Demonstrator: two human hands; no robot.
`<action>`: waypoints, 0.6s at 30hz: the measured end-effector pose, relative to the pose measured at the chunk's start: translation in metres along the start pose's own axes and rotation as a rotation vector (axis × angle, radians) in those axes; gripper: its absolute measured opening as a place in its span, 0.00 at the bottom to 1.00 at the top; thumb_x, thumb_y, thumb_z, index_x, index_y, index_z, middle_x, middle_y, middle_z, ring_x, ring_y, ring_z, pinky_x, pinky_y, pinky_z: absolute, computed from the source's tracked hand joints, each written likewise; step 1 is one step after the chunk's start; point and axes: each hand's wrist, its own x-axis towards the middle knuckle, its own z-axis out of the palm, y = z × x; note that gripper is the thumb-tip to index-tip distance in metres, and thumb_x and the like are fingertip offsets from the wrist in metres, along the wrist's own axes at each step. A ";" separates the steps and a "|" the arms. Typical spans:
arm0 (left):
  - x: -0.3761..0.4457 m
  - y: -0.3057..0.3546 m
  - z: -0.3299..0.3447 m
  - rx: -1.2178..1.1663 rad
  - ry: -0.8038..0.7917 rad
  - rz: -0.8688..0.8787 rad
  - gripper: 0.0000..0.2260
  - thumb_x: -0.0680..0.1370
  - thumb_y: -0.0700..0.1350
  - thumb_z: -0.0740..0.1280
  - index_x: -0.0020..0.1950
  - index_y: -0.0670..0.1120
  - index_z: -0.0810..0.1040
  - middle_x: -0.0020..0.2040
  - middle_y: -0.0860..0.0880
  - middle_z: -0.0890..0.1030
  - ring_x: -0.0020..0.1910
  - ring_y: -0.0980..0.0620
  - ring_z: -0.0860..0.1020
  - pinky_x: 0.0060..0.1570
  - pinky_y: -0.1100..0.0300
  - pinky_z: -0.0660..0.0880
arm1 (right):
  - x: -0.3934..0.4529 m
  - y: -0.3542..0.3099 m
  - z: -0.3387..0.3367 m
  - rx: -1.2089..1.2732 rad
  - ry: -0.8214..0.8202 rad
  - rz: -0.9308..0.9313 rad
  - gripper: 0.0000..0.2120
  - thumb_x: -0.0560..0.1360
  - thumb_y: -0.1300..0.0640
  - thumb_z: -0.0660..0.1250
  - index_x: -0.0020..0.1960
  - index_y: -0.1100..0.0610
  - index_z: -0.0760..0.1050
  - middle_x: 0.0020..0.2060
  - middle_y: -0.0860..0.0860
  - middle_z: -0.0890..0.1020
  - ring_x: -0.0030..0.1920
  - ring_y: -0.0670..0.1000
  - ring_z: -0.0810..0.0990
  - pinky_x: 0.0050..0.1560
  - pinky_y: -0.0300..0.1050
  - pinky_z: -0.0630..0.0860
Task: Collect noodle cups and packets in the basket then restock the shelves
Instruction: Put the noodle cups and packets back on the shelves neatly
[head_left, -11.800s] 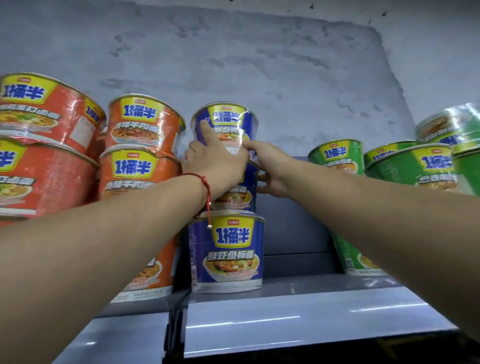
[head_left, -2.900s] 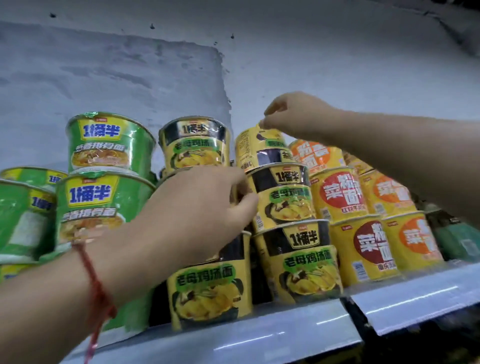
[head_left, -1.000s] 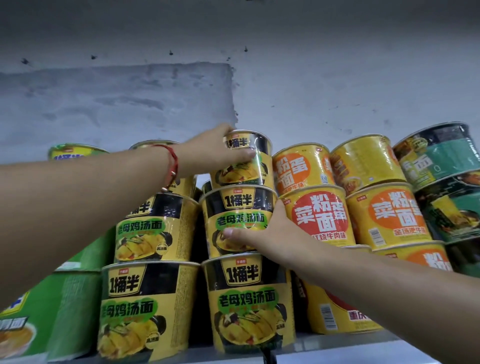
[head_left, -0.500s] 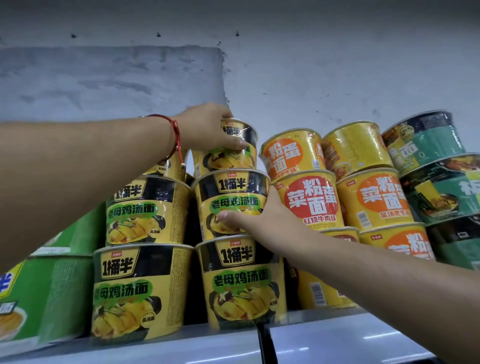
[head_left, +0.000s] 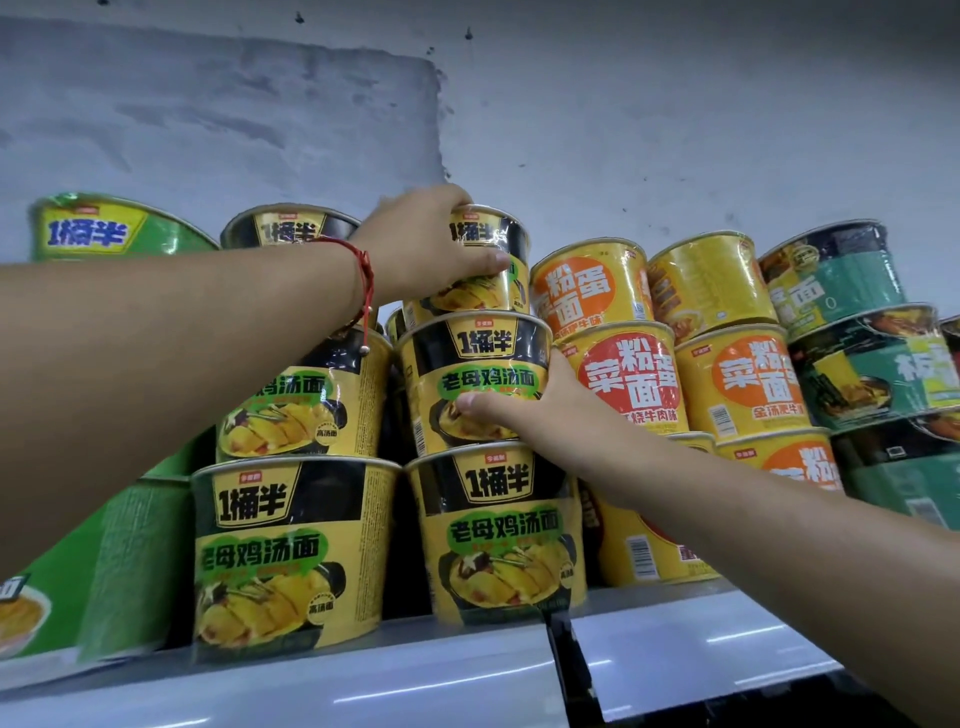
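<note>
Nearest us runs the smooth grey metal shelf (head_left: 322, 691), bearing stacked round cups in glossy film. Our right hand (head_left: 540, 410) curls around the middle yellow-black noodle cup (head_left: 478, 379), thumb across its front. Above, our left hand (head_left: 431, 249) grips the top yellow-black cup (head_left: 498, 291), which sits tilted. Behind stands a rough grey wall (head_left: 675, 119).

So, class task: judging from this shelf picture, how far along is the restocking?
Done: yellow-and-black noodle cups already stand stacked on the shelf, beside orange cups. In hand: the left hand grips the top cup of the three-high stack while the right hand steadies the middle cup. Left: cannot tell; no basket is in view.
</note>
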 end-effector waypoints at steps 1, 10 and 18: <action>-0.001 0.000 0.002 0.021 0.006 -0.003 0.31 0.73 0.66 0.67 0.71 0.52 0.69 0.64 0.47 0.77 0.61 0.45 0.73 0.55 0.51 0.71 | 0.001 0.000 0.001 -0.022 0.007 0.016 0.63 0.47 0.24 0.73 0.75 0.44 0.53 0.61 0.47 0.76 0.59 0.53 0.78 0.61 0.58 0.76; -0.056 0.038 0.010 0.147 0.098 0.139 0.28 0.77 0.58 0.63 0.75 0.55 0.62 0.73 0.46 0.66 0.72 0.44 0.63 0.67 0.46 0.65 | -0.012 -0.035 -0.070 -0.408 0.006 -0.076 0.27 0.77 0.35 0.61 0.62 0.57 0.76 0.50 0.53 0.83 0.45 0.51 0.83 0.51 0.49 0.82; -0.026 0.106 0.045 0.227 0.116 0.109 0.20 0.78 0.58 0.61 0.69 0.54 0.70 0.61 0.49 0.78 0.58 0.45 0.75 0.49 0.53 0.70 | 0.090 -0.036 -0.141 -0.631 0.345 -0.268 0.41 0.72 0.32 0.64 0.78 0.52 0.57 0.74 0.58 0.62 0.69 0.63 0.69 0.66 0.57 0.70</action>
